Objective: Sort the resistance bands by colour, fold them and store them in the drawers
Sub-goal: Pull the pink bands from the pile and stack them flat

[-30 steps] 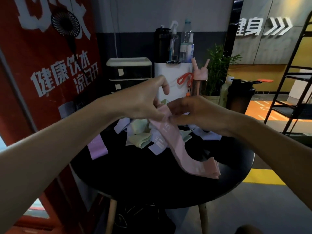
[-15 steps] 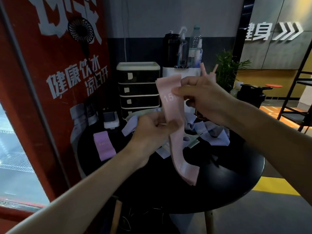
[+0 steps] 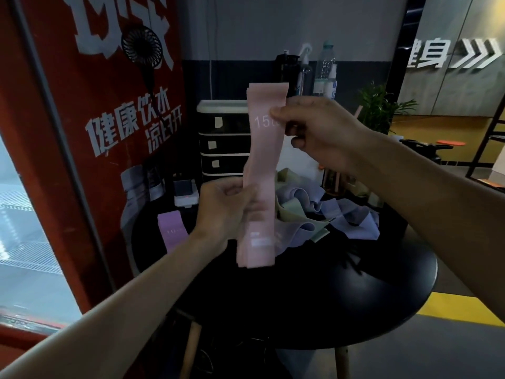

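Observation:
A pink resistance band (image 3: 262,165) hangs upright above the round black table (image 3: 328,296). My right hand (image 3: 317,132) pinches it near the top, beside the printed "15". My left hand (image 3: 224,206) grips its left edge lower down. Behind the band stands a black drawer unit (image 3: 222,140) with a white top and three closed drawers showing. A purple band (image 3: 172,231) lies flat at the table's left. A tangled heap of lavender and pale green bands (image 3: 328,212) lies at the back right of the table.
A red poster wall (image 3: 82,132) with a small black fan (image 3: 142,47) rises on the left. Bottles (image 3: 325,72) stand on a white box behind the drawers. A potted plant (image 3: 382,108) and a dark shaker bottle (image 3: 426,149) stand at the right. A white charger block (image 3: 185,195) sits by the drawers.
The pink band has been lifted off the heap and pulled upright and straighter. My right hand rose with its top end while my left hand dropped to grip it lower.

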